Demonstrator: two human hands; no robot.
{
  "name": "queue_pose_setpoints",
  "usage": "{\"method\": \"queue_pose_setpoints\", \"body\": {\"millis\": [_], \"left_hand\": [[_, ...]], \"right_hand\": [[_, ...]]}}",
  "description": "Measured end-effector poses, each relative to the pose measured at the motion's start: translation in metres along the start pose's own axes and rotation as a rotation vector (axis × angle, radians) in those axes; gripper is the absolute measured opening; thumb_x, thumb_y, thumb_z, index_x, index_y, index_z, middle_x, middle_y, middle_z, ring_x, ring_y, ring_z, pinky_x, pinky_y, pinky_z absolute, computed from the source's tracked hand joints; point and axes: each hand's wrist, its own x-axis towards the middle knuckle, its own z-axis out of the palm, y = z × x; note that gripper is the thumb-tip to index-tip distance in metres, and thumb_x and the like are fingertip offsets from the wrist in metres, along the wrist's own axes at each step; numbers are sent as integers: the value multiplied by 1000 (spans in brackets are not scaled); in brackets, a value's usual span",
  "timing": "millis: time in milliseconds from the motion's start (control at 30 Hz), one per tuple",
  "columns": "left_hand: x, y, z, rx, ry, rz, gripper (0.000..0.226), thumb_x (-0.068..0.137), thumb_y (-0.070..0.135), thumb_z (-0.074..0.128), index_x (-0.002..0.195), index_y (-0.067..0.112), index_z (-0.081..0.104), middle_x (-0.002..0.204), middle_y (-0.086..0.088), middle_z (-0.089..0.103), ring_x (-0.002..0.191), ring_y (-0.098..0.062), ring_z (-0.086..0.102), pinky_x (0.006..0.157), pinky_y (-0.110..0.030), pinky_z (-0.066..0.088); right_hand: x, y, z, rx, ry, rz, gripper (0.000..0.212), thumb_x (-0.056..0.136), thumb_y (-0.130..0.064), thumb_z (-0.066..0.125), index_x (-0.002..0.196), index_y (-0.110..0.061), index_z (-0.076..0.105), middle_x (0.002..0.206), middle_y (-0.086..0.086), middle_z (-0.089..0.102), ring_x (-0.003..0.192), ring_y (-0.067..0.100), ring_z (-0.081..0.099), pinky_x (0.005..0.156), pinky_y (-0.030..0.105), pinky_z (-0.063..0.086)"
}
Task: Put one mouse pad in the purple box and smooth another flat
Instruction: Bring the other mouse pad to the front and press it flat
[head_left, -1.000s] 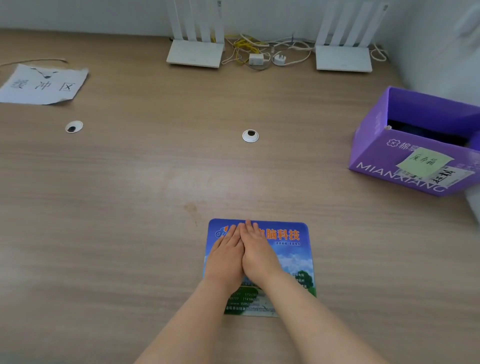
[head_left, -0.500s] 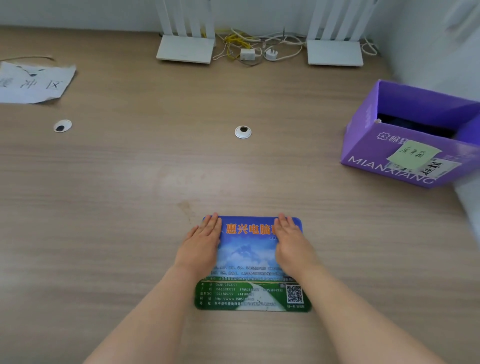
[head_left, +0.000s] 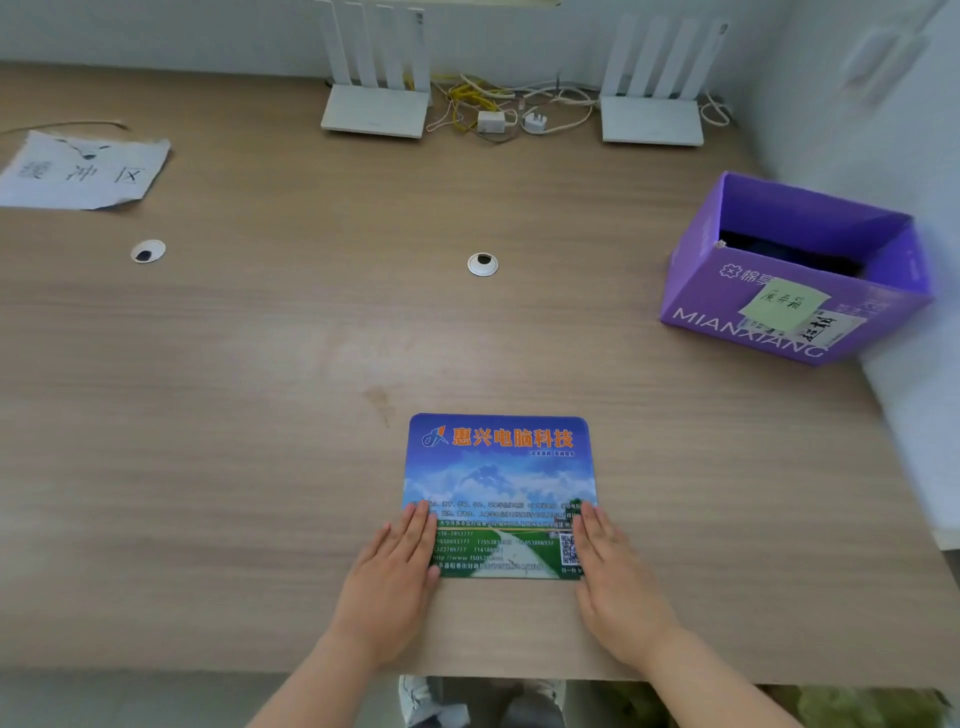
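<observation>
A blue and green printed mouse pad (head_left: 498, 483) lies flat on the wooden desk (head_left: 260, 389) near its front edge. My left hand (head_left: 392, 582) rests palm down at the pad's lower left corner, fingers straight and covering its left edge. At the lower right corner my right hand (head_left: 618, 587) lies flat the same way. Neither hand holds anything. The purple box (head_left: 779, 322) stands open at the right side of the desk, with something dark inside it.
Two white routers (head_left: 374, 109) (head_left: 652, 119) with a tangle of cables between them stand along the back wall. A sheet of paper (head_left: 83, 171) lies at the far left. Two round cable grommets (head_left: 148, 251) (head_left: 482, 264) sit in the desk.
My hands started together at the pad's middle, spread apart to its left and right sides, then slid back toward me to its lower corners. The pad now lies uncovered at the top.
</observation>
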Motion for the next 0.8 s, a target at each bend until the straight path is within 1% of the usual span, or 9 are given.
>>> {"method": "queue_pose_setpoints", "body": {"millis": [67,100,233,367,433,467,600,700,800], "left_hand": [[-17,5,10,16,-4,1,61,93,42,33,142,7,43,152,-6,39,142,-16,24,114,-31,5],[-24,7,14,22,-16,-6,63,93,44,34,142,6,42,152,-7,38,142,-16,23,114,-32,5],[-26,16,24,12,19,-74,69,91,49,38,141,2,41,152,-11,37,141,-21,21,114,-35,4],[-24,45,27,5,19,69,63,94,45,34,142,5,41,154,-10,33,143,-22,19,113,-36,7],[-23,59,33,10,39,123,60,94,38,31,144,6,36,161,-9,16,146,-24,12,112,-37,10],[-23,62,35,-5,47,113,61,92,36,35,145,6,35,161,-9,11,146,-24,10,112,-37,12],[-26,52,36,27,56,100,65,91,47,41,143,6,40,153,-10,35,143,-19,19,111,-35,12],[-32,27,34,38,76,72,67,92,48,40,144,6,38,153,-9,36,144,-18,19,113,-34,9],[-38,1,30,62,92,98,66,91,47,40,142,5,40,152,-8,37,145,-17,13,114,-33,11]], "right_hand": [[-22,-5,8,-35,-86,46,66,82,-33,40,141,-4,38,151,13,34,139,25,31,111,26,-3],[-30,-8,12,-47,-114,68,66,80,-34,44,139,-4,41,149,13,37,138,26,34,111,27,0],[-36,-19,15,-61,-53,118,70,78,-33,44,138,2,40,148,17,37,139,28,28,110,33,5],[-23,-72,19,-58,-51,-100,64,82,-38,45,137,-5,45,147,10,40,135,25,40,109,32,7],[-14,-97,20,-30,-52,-165,61,81,-41,46,133,-9,52,142,7,50,132,20,45,109,30,8],[-11,-101,19,-17,-51,-165,61,80,-41,47,132,-10,53,141,5,51,132,19,45,110,30,8],[-15,-77,23,-75,-21,-241,59,90,-40,39,139,-8,42,149,7,38,139,20,33,109,32,12],[-26,-48,20,-92,-39,-158,66,81,-36,46,141,-7,39,151,7,34,141,22,24,111,31,7],[-41,-23,17,-64,-69,-72,66,81,-33,44,140,-4,40,151,9,31,141,21,19,113,31,5]]}}
